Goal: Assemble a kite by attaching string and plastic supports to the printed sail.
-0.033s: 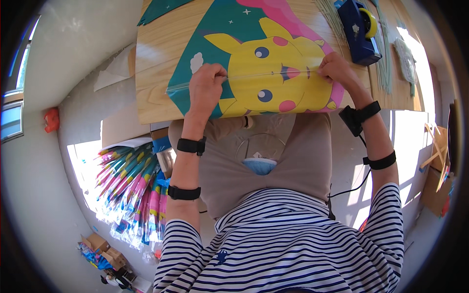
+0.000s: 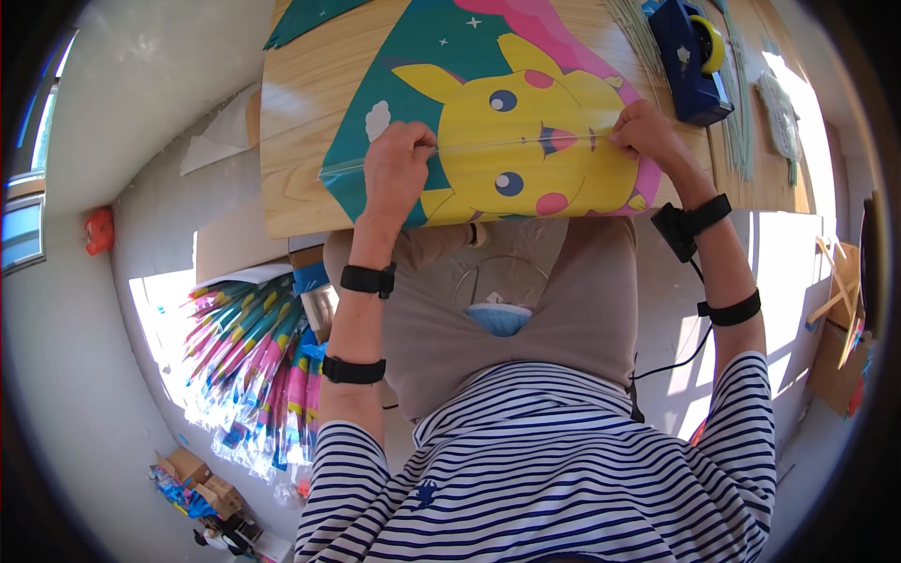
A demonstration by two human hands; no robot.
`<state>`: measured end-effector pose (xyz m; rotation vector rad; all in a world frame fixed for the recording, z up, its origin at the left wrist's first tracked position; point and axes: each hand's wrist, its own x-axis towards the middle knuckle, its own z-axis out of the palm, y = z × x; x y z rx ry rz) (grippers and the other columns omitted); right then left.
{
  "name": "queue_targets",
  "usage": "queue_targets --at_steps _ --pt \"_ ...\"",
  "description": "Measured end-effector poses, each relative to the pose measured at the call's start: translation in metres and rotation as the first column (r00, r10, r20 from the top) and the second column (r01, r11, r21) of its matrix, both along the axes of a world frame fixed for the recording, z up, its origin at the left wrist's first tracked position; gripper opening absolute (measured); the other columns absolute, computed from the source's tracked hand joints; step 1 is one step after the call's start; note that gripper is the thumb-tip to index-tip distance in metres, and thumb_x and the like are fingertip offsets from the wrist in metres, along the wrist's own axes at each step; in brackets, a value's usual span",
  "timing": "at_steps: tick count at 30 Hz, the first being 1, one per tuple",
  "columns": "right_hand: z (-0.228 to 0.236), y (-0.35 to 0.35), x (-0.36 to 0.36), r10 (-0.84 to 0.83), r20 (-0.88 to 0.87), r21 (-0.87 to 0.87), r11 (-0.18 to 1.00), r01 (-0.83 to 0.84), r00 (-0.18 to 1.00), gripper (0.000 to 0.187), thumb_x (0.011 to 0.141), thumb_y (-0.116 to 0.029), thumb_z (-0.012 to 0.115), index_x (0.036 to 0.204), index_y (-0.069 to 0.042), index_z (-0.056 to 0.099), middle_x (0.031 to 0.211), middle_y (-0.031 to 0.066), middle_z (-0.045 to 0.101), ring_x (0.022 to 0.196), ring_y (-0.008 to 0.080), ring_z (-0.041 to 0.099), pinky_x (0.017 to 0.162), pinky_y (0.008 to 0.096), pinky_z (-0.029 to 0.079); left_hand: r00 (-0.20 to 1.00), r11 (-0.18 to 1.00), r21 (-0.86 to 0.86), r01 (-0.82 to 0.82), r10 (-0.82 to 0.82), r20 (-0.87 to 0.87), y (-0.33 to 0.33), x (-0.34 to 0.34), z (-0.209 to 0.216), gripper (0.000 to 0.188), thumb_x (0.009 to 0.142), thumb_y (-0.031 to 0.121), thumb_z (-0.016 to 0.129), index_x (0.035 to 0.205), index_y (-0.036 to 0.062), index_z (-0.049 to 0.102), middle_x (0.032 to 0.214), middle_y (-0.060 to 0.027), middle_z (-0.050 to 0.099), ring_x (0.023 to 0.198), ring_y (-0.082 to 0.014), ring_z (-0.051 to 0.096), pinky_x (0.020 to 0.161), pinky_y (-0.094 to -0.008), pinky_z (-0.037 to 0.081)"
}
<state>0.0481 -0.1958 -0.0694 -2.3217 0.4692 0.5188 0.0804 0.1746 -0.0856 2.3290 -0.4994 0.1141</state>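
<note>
A diamond-shaped kite sheet (image 2: 582,178) lies on the wooden table (image 2: 305,122). It shows a yellow cartoon face with pointed ears on a green and pink ground. Across its middle runs a thin pale strip (image 2: 511,145), glossy at the left; whether it is a rod or clear tape I cannot make out. My left hand (image 2: 399,159) is closed over the strip at its left part, thumb and finger pinched beside the yellow face. At the strip's other end my right hand (image 2: 648,131) pinches it near the sheet's right edge.
A blue tape dispenser (image 2: 690,66) with a yellow-rimmed roll stands at the far right, amid thin pale green rods (image 2: 741,141). Another green sheet (image 2: 310,19) lies far left. Beside my left leg are many colourful wrapped bundles (image 2: 253,347). A black cable (image 2: 680,364) hangs by my right arm.
</note>
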Motion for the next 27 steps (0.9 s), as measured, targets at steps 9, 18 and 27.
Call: queue_targets --at_steps 9,18,27 --pt "-0.002 -0.001 -0.001 -0.007 0.015 0.019 1.000 0.007 1.000 0.010 0.076 -0.004 0.070 0.071 0.003 0.064 0.059 0.0071 0.060 0.049 0.0134 0.057 0.046 0.0292 0.045 0.999 0.998 0.038 0.044 -0.044 0.013 -0.005 -0.003 -0.005 0.005 0.081 0.003 0.063 0.083 0.0069 0.063 0.082 -0.0106 0.058 0.079 -0.0327 0.059 0.066 -0.0418 0.047" --pt "-0.001 0.001 -0.002 -0.033 0.026 0.076 0.997 0.031 0.999 0.009 0.077 -0.002 0.069 0.072 0.003 0.063 0.060 0.0062 0.060 0.049 0.0130 0.056 0.045 0.0285 0.043 0.997 0.995 0.091 0.040 -0.046 0.068 -0.005 -0.004 -0.008 0.004 0.081 0.003 0.064 0.081 0.0067 0.062 0.080 -0.0099 0.056 0.077 -0.0329 0.059 0.064 -0.0424 0.047" --pt "-0.004 -0.003 -0.003 -0.040 0.007 0.058 0.998 0.040 0.999 0.011 0.077 -0.003 0.070 0.071 0.001 0.062 0.060 0.0051 0.059 0.051 0.0120 0.055 0.047 0.0280 0.042 0.995 0.992 0.124 -0.007 -0.005 0.096 0.015 -0.003 -0.010 0.006 0.081 0.004 0.066 0.083 0.0085 0.063 0.079 -0.0098 0.055 0.078 -0.0334 0.059 0.064 -0.0435 0.046"
